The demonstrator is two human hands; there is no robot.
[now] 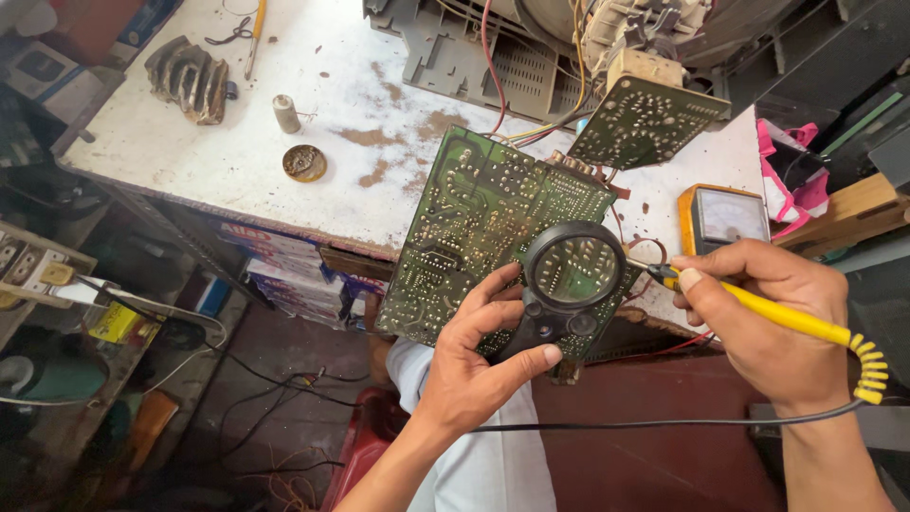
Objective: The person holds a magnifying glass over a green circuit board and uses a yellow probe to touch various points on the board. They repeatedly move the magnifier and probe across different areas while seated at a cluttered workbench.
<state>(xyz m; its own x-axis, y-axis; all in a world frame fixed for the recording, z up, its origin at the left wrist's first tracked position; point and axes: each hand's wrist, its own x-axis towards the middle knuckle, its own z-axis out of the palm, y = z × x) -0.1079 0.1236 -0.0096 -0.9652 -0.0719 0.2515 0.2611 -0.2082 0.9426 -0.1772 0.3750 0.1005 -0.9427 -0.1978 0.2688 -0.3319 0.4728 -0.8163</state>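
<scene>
A large green circuit board (pixel 474 218) leans over the front edge of the white workbench (pixel 237 142), solder side up. My left hand (pixel 474 356) grips the handle of a black magnifying glass (pixel 573 270) and holds its round lens over the board's lower right corner. My right hand (pixel 768 322) holds a yellow-handled soldering iron (pixel 758 308) like a pen. Its tip points left toward the lens rim. A black cord (pixel 664 424) runs from the iron across below my hands.
A smaller green circuit board (pixel 645 118) with coloured wires hangs from an opened grey television chassis (pixel 493 47) at the back. A yellow analogue meter (pixel 722 216) stands right of the board. A small round tin (pixel 304 162), a spool (pixel 285 113) and a ribbed metal part (pixel 190 78) lie on the bench.
</scene>
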